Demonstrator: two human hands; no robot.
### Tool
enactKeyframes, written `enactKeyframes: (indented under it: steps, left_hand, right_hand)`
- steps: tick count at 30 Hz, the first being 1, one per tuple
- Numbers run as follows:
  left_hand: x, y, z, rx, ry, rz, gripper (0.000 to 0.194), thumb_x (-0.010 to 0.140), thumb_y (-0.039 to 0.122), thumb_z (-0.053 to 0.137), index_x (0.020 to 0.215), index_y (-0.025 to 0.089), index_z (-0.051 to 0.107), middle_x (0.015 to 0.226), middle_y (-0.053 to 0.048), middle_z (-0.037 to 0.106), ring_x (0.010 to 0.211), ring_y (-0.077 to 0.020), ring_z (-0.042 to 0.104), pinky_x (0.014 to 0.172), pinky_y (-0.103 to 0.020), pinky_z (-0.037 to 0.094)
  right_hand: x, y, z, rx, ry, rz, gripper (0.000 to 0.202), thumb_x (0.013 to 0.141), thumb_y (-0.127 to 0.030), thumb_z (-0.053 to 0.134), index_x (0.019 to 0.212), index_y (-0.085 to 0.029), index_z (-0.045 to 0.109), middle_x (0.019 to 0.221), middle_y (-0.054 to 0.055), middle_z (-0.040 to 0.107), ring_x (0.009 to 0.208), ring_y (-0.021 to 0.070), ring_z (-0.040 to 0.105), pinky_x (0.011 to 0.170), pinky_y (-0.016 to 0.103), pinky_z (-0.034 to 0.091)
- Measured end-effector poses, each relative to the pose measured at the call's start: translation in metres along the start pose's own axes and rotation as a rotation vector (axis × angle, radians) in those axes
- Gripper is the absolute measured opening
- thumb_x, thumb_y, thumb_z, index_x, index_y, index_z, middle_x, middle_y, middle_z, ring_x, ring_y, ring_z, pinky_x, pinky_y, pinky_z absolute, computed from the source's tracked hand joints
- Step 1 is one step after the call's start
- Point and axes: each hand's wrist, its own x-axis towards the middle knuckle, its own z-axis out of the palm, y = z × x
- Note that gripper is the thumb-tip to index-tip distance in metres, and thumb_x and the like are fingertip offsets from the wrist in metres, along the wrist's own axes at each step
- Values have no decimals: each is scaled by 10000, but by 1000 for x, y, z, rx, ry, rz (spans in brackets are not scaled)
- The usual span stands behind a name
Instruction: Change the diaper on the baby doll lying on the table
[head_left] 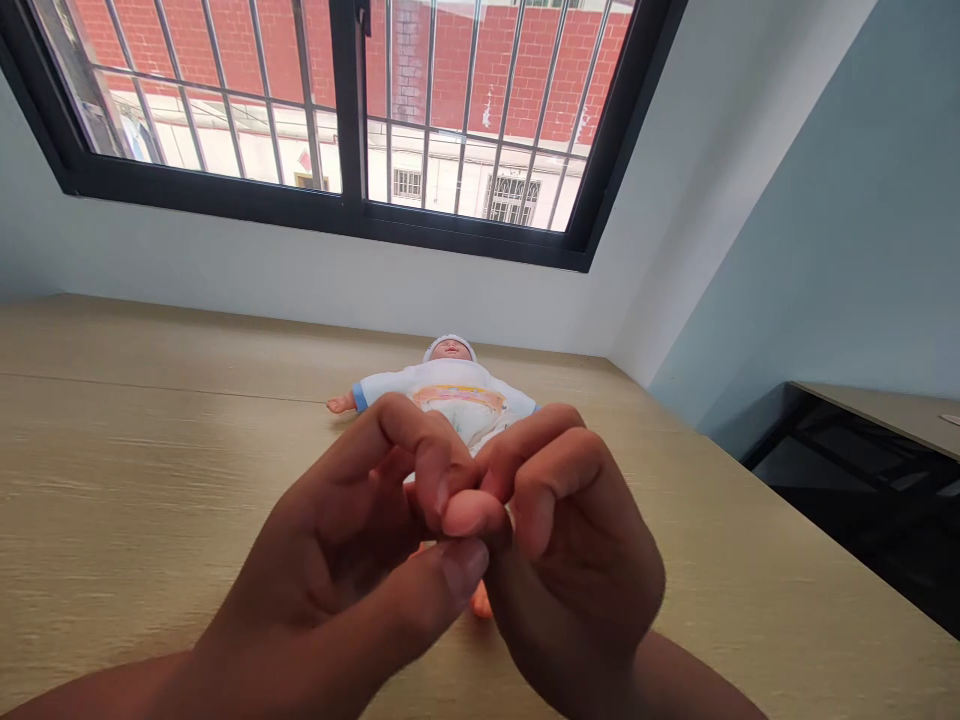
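A baby doll lies on its back on the wooden tabletop, wearing a white cap and a white top with blue cuffs and a printed front. My left hand and my right hand meet in front of it, fingers curled and tips touching. The left thumb and fingers close around the tip of the right thumb. Whatever may be pinched between the fingertips is hidden. Behind my hands, most of the doll's lower body is out of sight; a bit of a foot shows below them.
The pale wooden tabletop reaches back to the wall below a dark-framed window with bars outside. At the right, beyond the table's edge, stands another table with a dark frame beneath.
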Motion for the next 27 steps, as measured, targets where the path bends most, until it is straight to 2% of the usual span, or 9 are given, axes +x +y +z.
enactKeyframes:
  steps: [5, 9, 12, 19, 24, 27]
  left_hand:
    - [0, 1, 1, -65, -14, 0, 174, 942, 105, 590, 844, 244, 548, 808, 58, 576, 690, -31, 493, 652, -53, 471]
    - [2, 2, 2, -56, 2, 35, 168, 929, 97, 599, 840, 238, 585, 819, 53, 591, 687, -32, 531, 643, -60, 495]
    - [4, 3, 2, -38, 12, 73, 180, 885, 66, 636, 815, 228, 599, 767, 45, 587, 632, -43, 520, 589, -77, 501]
    - [4, 2, 3, -22, 28, 42, 204, 899, 63, 614, 803, 231, 552, 778, 47, 606, 689, -46, 526, 626, -61, 480]
    - [3, 3, 5, 44, 21, 52, 198, 903, 94, 623, 799, 237, 533, 794, 47, 615, 722, -58, 537, 668, -83, 502]
    - [4, 5, 3, 37, 32, 56, 185, 890, 92, 640, 794, 229, 560, 776, 48, 608, 656, -44, 529, 605, -69, 486]
  right_hand:
    - [2, -2, 1, 109, 23, 80, 368, 846, -155, 715, 664, -204, 399, 711, -37, 501, 622, 80, 507, 553, 246, 521]
    - [5, -4, 2, 159, 12, 120, 405, 829, -154, 724, 653, -205, 362, 683, -45, 470, 616, 80, 460, 540, 227, 516]
    - [5, -5, 2, 114, 8, 134, 392, 854, -122, 695, 664, -208, 363, 695, -48, 473, 636, 84, 461, 563, 227, 528]
    - [-2, 0, 0, 21, 28, 45, 310, 828, -91, 683, 700, -228, 436, 745, -18, 533, 638, 119, 533, 591, 308, 540]
    - [0, -1, -2, -45, -23, -28, 301, 783, -26, 646, 709, -234, 441, 745, -18, 540, 636, 122, 546, 580, 306, 550]
    - [4, -4, 0, 50, 3, 82, 312, 823, -68, 661, 691, -224, 426, 724, -36, 516, 619, 99, 526, 606, 288, 575]
